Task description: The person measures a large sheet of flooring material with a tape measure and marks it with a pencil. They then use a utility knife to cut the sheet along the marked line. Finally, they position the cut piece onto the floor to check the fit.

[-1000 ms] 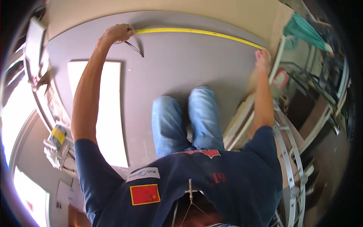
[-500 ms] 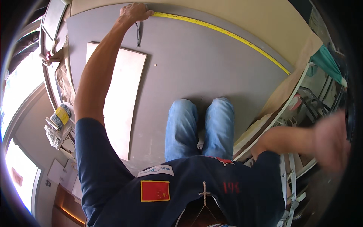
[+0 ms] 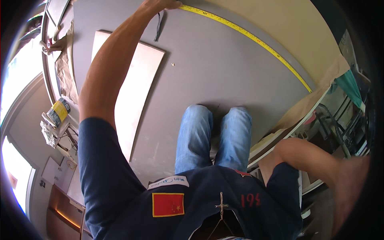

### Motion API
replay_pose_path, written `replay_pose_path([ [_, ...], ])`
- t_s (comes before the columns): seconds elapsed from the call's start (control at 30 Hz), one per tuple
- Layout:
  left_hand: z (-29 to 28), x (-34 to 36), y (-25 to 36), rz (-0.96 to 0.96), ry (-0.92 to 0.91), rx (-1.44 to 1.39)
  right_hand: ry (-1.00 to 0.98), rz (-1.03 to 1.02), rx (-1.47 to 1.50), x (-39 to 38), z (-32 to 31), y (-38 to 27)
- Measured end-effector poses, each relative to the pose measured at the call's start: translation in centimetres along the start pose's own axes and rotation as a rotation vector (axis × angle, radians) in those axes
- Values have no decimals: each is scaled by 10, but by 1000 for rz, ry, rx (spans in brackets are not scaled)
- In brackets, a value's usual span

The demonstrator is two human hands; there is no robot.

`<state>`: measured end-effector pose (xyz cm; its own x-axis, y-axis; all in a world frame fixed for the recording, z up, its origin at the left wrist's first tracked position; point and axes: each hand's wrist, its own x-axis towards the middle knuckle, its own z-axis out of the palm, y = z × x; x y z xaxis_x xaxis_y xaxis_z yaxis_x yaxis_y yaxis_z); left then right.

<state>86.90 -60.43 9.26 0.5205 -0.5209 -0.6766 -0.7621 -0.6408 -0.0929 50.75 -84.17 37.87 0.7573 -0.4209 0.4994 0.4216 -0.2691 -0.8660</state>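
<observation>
At the far edge of the grey panel (image 3: 208,68), my left hand (image 3: 162,4) is closed on the left end of a yellow tape measure (image 3: 248,35). The frame's top edge cuts off part of this hand. From there the tape runs right along the panel's border, bending with the view, to the brown paper at the right side. My right hand (image 3: 354,176) is out past the panel at the right rim, smeared by motion, and its fingers cannot be made out. A dark cable (image 3: 158,28) sticks out near my left hand.
A pale rectangular board (image 3: 138,80) lies under my left forearm. My knees (image 3: 214,124) rest on the panel. Brown paper (image 3: 302,106) lines the right edge, with a teal cloth (image 3: 351,86) and metal frames beyond. A yellow-labelled can (image 3: 61,110) stands at left.
The view has shifted, so my left hand and the tape sit higher in it. My right hand has swung downward along the right rim.
</observation>
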Motion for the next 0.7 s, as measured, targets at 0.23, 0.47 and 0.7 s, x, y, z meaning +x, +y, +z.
replay_pose_path([
  [0.23,3,5,0,-4,-12,-15,71,593,-170,-45,123,200],
  [0.47,0,9,1,-2,-23,-41,-7,669,-129,-96,180,325],
  [0.7,-4,11,-1,-3,-54,-88,-30,658,-227,-94,194,337],
])
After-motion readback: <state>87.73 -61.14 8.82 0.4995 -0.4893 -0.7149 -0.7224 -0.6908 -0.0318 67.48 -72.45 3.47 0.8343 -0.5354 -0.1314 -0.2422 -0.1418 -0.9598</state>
